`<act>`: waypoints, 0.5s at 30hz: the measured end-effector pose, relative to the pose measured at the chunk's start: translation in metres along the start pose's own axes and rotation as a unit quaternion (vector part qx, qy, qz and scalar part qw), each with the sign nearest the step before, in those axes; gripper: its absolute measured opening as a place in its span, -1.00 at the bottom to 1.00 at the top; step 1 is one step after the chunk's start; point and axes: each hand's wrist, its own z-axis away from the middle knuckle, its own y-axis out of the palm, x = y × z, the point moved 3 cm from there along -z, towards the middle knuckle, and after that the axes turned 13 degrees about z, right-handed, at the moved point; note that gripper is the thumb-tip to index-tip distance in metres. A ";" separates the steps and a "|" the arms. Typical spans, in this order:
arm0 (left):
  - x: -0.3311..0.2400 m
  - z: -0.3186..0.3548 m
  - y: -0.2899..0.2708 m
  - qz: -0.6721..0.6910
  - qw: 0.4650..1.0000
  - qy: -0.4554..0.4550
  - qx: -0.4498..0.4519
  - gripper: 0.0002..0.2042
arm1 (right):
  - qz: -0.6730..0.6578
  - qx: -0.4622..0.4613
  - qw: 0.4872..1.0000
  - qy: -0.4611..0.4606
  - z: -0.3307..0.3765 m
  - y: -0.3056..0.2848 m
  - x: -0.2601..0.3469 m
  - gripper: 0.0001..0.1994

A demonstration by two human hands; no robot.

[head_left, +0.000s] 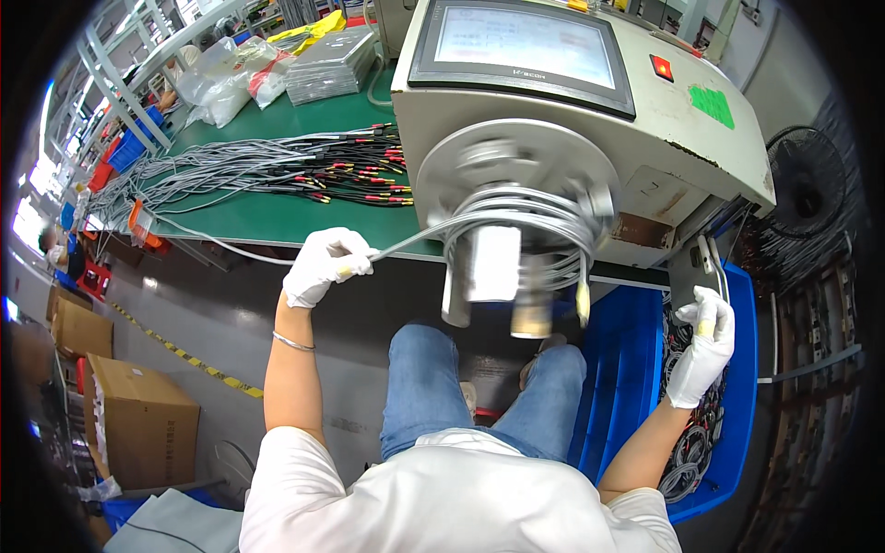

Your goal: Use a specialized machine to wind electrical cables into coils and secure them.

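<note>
The left hand (324, 265), gloved at centre left, is pinching the grey cable (410, 241) running rightward onto the winding spool (516, 184); the right hand (705, 346) is curling loosely around nothing over the blue bin (636, 350).

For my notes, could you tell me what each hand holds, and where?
Left hand pinches the grey cable along its length near the winder. Right hand hovers over the blue bin; grip unclear.

I saw a dark-framed touchscreen (533, 48) glowing pale on the sloped top of the beige machine (645, 138), with a red square button (661, 67) and a green label (712, 105) to its right. Clear plastic bags (226, 78) lay on the green tabletop (277, 217). Brown cardboard boxes (138, 419) stood on the floor at my left.
</note>
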 end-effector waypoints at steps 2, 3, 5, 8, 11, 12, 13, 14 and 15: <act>0.000 0.001 0.004 0.019 0.999 0.003 0.026 -0.88 | -0.003 0.002 1.000 -0.003 0.000 0.000 -0.001 -0.79; 0.000 0.001 0.005 0.019 0.999 0.003 0.026 -0.88 | -0.004 0.004 1.000 -0.004 -0.001 0.000 -0.001 -0.79; -0.001 0.002 0.007 0.024 0.999 0.007 0.038 -0.88 | -0.007 0.005 1.000 -0.003 -0.002 -0.002 -0.004 -0.79; -0.004 0.003 0.015 0.033 0.999 0.008 0.041 -0.88 | -0.013 0.008 1.000 -0.002 -0.002 -0.003 -0.006 -0.79; -0.004 0.003 0.019 0.044 0.998 0.007 0.036 -0.86 | -0.011 0.005 1.000 0.000 -0.003 -0.004 -0.006 -0.79; -0.001 0.003 0.018 0.052 0.997 0.032 0.045 -0.86 | -0.011 0.005 1.000 0.000 -0.003 -0.004 -0.005 -0.79; 0.000 0.002 0.019 0.060 0.995 0.056 0.055 -0.86 | -0.008 0.005 1.000 0.000 -0.003 -0.003 -0.005 -0.79; 0.000 0.002 0.020 0.069 0.992 0.081 0.065 -0.86 | -0.005 0.006 1.000 -0.001 -0.002 -0.003 -0.004 -0.79; 0.001 0.002 0.020 0.068 0.992 0.081 0.065 -0.86 | -0.001 0.007 1.000 -0.001 -0.002 -0.002 -0.004 -0.79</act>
